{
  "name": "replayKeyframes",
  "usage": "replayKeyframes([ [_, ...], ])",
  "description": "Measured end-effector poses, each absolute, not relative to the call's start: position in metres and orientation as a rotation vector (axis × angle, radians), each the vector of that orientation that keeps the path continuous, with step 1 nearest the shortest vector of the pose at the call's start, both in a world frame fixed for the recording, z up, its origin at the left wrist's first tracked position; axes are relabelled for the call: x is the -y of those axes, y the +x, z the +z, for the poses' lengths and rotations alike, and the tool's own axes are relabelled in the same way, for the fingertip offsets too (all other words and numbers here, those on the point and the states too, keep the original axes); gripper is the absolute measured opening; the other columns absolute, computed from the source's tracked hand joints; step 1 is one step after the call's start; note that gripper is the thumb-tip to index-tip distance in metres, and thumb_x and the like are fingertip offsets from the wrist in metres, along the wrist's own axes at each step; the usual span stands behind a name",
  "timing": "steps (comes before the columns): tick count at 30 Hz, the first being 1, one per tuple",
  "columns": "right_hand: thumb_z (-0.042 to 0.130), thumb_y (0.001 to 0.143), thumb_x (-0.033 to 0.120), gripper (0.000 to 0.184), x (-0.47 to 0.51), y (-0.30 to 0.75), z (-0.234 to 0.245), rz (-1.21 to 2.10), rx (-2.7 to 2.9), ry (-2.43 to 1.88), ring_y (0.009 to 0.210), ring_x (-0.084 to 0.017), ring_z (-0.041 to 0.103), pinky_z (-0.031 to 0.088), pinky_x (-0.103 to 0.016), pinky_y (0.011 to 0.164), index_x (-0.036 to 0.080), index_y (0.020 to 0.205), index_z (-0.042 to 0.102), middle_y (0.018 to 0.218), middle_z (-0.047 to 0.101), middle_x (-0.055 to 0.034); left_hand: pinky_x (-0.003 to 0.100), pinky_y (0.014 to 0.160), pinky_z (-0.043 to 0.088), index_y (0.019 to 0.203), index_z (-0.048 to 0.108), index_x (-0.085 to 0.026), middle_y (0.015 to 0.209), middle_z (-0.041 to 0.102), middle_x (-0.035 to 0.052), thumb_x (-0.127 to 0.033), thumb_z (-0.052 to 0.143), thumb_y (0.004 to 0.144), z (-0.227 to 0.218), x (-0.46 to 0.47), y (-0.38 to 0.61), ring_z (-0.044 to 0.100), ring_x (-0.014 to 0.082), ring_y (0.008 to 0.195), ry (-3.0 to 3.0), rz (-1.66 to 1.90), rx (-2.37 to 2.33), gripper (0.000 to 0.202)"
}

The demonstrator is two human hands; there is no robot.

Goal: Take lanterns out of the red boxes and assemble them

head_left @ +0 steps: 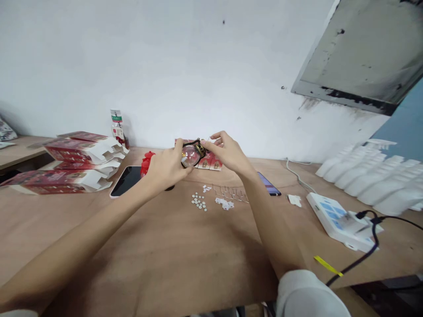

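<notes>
Head view: a clear globe-shaped ornament with black-and-gold trim [191, 156] is held over the far middle of the desk [185, 264], pinched in the grip of the left hand [167, 167]. Its right end is met by fingertips of the right hand [229, 152], whose exact grip cannot be made out. Nearer, white discs [198, 203] and bent metal wires [232, 193] are spread out, with red printed boxes [74, 149] stacked at far left.

Clear globe [191, 156]: nine-o'clock edge partly covered by left hand [168, 167]. Cartons [77, 152], nine o'clock: print too small to read. Wall panel [363, 57], two o'clock: cut off.
</notes>
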State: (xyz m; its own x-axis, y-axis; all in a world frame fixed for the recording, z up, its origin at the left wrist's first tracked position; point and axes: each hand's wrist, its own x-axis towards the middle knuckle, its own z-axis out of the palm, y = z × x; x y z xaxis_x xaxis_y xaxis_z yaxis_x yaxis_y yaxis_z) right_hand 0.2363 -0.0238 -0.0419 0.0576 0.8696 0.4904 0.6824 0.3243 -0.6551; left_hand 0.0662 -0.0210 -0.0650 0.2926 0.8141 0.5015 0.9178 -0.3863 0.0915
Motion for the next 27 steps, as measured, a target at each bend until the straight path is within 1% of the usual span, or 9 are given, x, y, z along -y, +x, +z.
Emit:
replayKeyframes([
  [3,0.06,0.067,0.055,0.049,0.018,0.25,-0.04,0.131,1.686,-1.476,0.088,-0.023,0.055,0.041,-0.036,0.074,0.017,0.098,0.05,0.096,0.058,-0.0093,0.033,0.064,0.044,0.116,0.039,-0.014,0.083,0.066,0.013,-0.044,0.051,0.076,-0.059,0.018,0.06,0.062,0.0303,0.078,-2.332,-0.666,1.621,0.052],
  [6,0.066,0.062,0.049,0.051,-0.004,0.274,-0.048,0.03,1.76,-1.655,0.084,-0.023,0.055,0.043,-0.034,0.068,0.016,0.097,0.049,0.097,0.058,-0.0104,0.033,0.061,0.043,0.117,0.04,-0.013,0.081,0.065,0.0136,-0.048,0.051,0.076,-0.052,0.017,0.051,0.061,0.0305,0.075,-2.303,-0.676,1.64,0.055],
  [10,0.074,0.059,0.037,0.054,-0.042,0.304,-0.076,0.26,2.027,-2.011,0.079,-0.019,0.057,0.045,-0.027,0.062,0.017,0.103,0.05,0.092,0.062,-0.0071,0.034,0.06,0.042,0.118,0.039,-0.014,0.078,0.063,0.0125,-0.051,0.054,0.074,-0.042,0.018,0.042,0.06,0.0308,0.075,-2.265,-0.757,1.661,0.06],
  [15,0.076,0.061,0.032,0.04,-0.07,0.314,-0.116,0.366,2.066,-2.173,0.072,-0.017,0.061,0.047,-0.023,0.054,0.014,0.093,0.059,0.085,0.065,-0.0075,0.035,0.062,0.043,0.119,0.039,-0.015,0.08,0.062,0.0115,-0.05,0.057,0.071,-0.036,0.022,0.038,0.06,0.0308,0.078,-2.272,-0.787,1.676,0.062],
  [18,0.067,0.074,0.03,0.027,-0.076,0.313,-0.13,0.321,2.097,-2.207,0.078,-0.02,0.064,0.049,-0.024,0.06,0.012,0.092,0.062,0.085,0.067,-0.0097,0.034,0.062,0.043,0.119,0.039,-0.016,0.078,0.062,0.01,-0.049,0.058,0.07,-0.035,0.024,0.038,0.059,0.0298,0.078,-2.302,-0.81,1.657,0.062],
  [20,0.06,0.081,0.029,0.023,-0.079,0.312,-0.134,0.26,2.123,-2.205,0.09,-0.021,0.063,0.049,-0.024,0.07,0.013,0.098,0.061,0.095,0.067,-0.0097,0.033,0.061,0.042,0.118,0.04,-0.017,0.075,0.061,0.0088,-0.049,0.058,0.071,-0.035,0.025,0.038,0.059,0.029,0.076,-2.312,-0.822,1.644,0.06],
  [23,0.054,0.087,0.032,0.027,-0.082,0.312,-0.136,0.238,2.176,-2.235,0.099,-0.021,0.059,0.049,-0.033,0.082,0.017,0.11,0.057,0.112,0.06,-0.0078,0.033,0.058,0.041,0.116,0.042,-0.017,0.072,0.061,0.0082,-0.049,0.058,0.071,-0.036,0.025,0.038,0.059,0.0283,0.072,-2.302,-0.812,1.633,0.058],
  [25,0.053,0.088,0.034,0.032,-0.084,0.312,-0.137,0.294,2.226,-2.278,0.099,-0.019,0.058,0.05,-0.039,0.083,0.017,0.115,0.054,0.116,0.056,-0.0076,0.032,0.056,0.04,0.115,0.043,-0.016,0.072,0.06,0.0082,-0.05,0.057,0.071,-0.036,0.025,0.037,0.059,0.028,0.07,-2.293,-0.804,1.623,0.057],
  [27,0.053,0.088,0.035,0.034,-0.085,0.312,-0.137,0.35,2.278,-2.317,0.098,-0.019,0.058,0.051,-0.041,0.082,0.016,0.116,0.052,0.117,0.055,-0.0077,0.032,0.056,0.04,0.115,0.043,-0.016,0.071,0.06,0.0079,-0.051,0.057,0.071,-0.036,0.025,0.037,0.059,0.0281,0.069,-2.285,-0.793,1.623,0.057],
])
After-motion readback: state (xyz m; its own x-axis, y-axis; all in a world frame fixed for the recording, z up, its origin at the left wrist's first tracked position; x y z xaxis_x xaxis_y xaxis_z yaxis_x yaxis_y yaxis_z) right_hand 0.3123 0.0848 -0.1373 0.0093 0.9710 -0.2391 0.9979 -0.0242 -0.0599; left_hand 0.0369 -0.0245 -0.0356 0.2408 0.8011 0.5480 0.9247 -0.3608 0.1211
